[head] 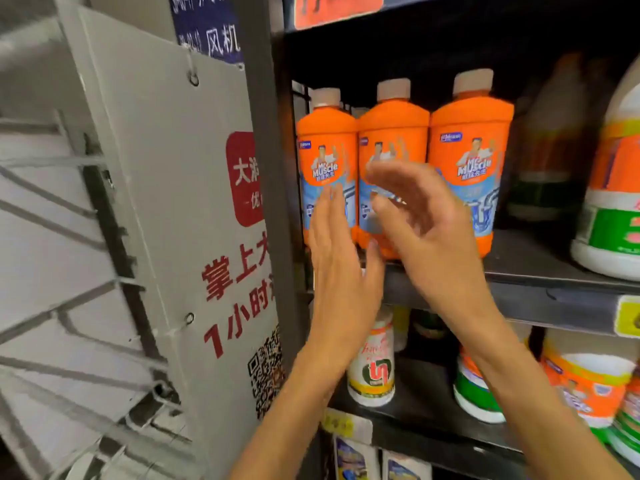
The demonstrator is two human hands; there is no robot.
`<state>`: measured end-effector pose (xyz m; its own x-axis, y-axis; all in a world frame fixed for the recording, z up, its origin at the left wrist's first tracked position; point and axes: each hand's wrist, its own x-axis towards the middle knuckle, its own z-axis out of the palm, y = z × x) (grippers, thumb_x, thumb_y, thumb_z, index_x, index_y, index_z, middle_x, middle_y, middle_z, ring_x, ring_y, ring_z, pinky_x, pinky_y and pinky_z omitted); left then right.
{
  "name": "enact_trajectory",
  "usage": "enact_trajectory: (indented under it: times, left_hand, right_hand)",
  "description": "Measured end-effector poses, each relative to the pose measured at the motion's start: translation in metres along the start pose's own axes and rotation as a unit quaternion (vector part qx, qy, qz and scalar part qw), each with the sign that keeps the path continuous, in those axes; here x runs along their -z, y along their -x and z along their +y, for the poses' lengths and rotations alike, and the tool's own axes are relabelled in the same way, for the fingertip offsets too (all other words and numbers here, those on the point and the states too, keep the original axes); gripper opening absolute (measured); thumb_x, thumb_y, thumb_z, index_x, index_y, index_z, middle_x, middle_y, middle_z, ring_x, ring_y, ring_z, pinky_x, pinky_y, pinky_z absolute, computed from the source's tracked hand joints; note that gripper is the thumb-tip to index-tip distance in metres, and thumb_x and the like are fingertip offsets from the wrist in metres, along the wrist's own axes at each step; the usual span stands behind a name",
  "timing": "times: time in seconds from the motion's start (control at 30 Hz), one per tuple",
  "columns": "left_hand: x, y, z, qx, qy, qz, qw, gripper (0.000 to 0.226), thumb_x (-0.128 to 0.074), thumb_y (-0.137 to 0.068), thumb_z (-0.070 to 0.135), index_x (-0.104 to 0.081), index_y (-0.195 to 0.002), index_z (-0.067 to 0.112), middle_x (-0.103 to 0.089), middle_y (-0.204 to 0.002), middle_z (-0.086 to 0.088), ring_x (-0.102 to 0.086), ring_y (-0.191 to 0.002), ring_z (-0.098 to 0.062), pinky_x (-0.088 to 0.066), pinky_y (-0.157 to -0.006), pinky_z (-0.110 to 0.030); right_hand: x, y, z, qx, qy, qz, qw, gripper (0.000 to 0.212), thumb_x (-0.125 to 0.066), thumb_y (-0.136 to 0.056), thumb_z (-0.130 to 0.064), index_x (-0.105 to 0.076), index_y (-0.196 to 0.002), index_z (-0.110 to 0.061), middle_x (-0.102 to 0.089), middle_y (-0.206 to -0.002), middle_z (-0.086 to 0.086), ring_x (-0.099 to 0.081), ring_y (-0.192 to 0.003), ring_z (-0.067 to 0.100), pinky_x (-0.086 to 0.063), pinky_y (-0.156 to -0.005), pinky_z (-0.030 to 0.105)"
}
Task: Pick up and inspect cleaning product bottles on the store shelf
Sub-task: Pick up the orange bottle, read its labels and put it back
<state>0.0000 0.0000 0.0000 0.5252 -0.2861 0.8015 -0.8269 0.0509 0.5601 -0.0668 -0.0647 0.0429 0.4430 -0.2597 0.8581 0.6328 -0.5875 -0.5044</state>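
Both hands reaching w/ fingers spread, holding nothing: left hand (337,258) by the left bottle, right hand (420,225) nearer the middle orange bottle (393,133), standing upright straight ahead on the shelf (540,292).

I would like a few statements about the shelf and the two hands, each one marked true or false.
1. Three orange bottles stand side by side on the shelf. True.
2. The orange bottles have blue caps. False: the caps are pale, whitish.
3. The left hand has straight fingers in front of the leftmost bottle. True.
4. The right hand has lifted a bottle off the shelf. False: all three bottles stand on the shelf; the hand is open in front of the middle one.
5. A white sign with red writing hangs left of the shelf. True.
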Motion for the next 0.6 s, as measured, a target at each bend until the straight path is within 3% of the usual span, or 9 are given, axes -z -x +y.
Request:
enact_trajectory:
  times: [0.07,0.13,0.23,0.37,0.43,0.5,0.6]
  left_hand:
    - [-0.006,-0.011,0.0,0.03,-0.044,0.027,0.998,0.074,-0.052,-0.093,0.007,-0.006,-0.15,0.016,-0.005,-0.158,-0.006,-0.002,-0.146,-0.016,-0.015,-0.119,-0.044]
    - [-0.015,-0.021,0.0,0.086,-0.034,0.076,0.993,0.073,-0.053,-0.093,0.009,-0.009,-0.15,0.014,-0.009,-0.158,-0.006,-0.013,-0.145,-0.021,-0.02,-0.117,-0.044]
    - [-0.027,-0.032,-0.003,0.142,-0.08,0.115,0.98,0.075,-0.054,-0.093,0.015,-0.007,-0.151,0.016,-0.012,-0.157,-0.004,-0.023,-0.138,-0.024,-0.025,-0.108,-0.042]
    - [-0.033,-0.036,-0.012,0.194,-0.121,0.135,0.964,0.073,-0.052,-0.096,0.026,-0.005,-0.151,0.014,-0.025,-0.153,-0.007,-0.033,-0.134,-0.026,-0.034,-0.099,-0.043]
    - [-0.035,-0.037,-0.014,0.188,-0.138,0.142,0.962,0.074,-0.052,-0.095,0.028,-0.006,-0.151,0.014,-0.025,-0.153,-0.006,-0.032,-0.135,-0.024,-0.035,-0.099,-0.042]
    - [-0.036,-0.037,-0.015,0.181,-0.138,0.146,0.963,0.074,-0.053,-0.095,0.026,-0.007,-0.151,0.015,-0.024,-0.155,-0.005,-0.03,-0.136,-0.023,-0.034,-0.1,-0.042]
    - [-0.037,-0.034,-0.016,0.169,-0.141,0.146,0.964,0.074,-0.053,-0.095,0.021,-0.005,-0.151,0.015,-0.02,-0.157,-0.003,-0.026,-0.139,-0.022,-0.032,-0.104,-0.042]
  right_hand:
    - [-0.006,-0.028,-0.004,0.045,0.09,0.019,0.995,0.03,-0.054,-0.092,-0.005,-0.052,-0.122,-0.004,-0.057,-0.121,0.003,-0.054,-0.119,0.013,-0.044,-0.1,0.026]
    - [-0.014,-0.061,-0.009,0.037,0.146,0.028,0.988,0.037,-0.056,-0.091,-0.006,-0.049,-0.127,0.001,-0.055,-0.127,0.01,-0.051,-0.122,0.018,-0.04,-0.105,0.032]
    - [-0.026,-0.096,-0.008,0.05,0.273,0.021,0.961,0.044,-0.054,-0.092,-0.01,-0.044,-0.134,-0.001,-0.05,-0.135,0.012,-0.044,-0.128,0.021,-0.028,-0.108,0.022]
    - [-0.035,-0.128,0.0,0.052,0.534,0.008,0.844,0.048,-0.044,-0.095,-0.031,-0.037,-0.135,-0.005,-0.06,-0.123,0.015,-0.05,-0.118,0.032,-0.025,-0.102,0.038]
    - [-0.038,-0.134,0.004,0.04,0.611,-0.019,0.79,0.059,-0.04,-0.096,-0.046,-0.035,-0.135,-0.003,-0.063,-0.118,0.02,-0.052,-0.115,0.035,-0.025,-0.102,0.041]
    - [-0.038,-0.137,0.008,0.033,0.644,-0.049,0.763,0.071,-0.032,-0.095,-0.058,-0.035,-0.138,-0.002,-0.063,-0.115,0.022,-0.052,-0.116,0.036,-0.021,-0.107,0.044]
    - [-0.034,-0.138,0.009,0.028,0.653,-0.086,0.752,0.08,-0.031,-0.09,-0.068,-0.039,-0.135,-0.003,-0.064,-0.112,0.021,-0.053,-0.114,0.036,-0.015,-0.111,0.046]
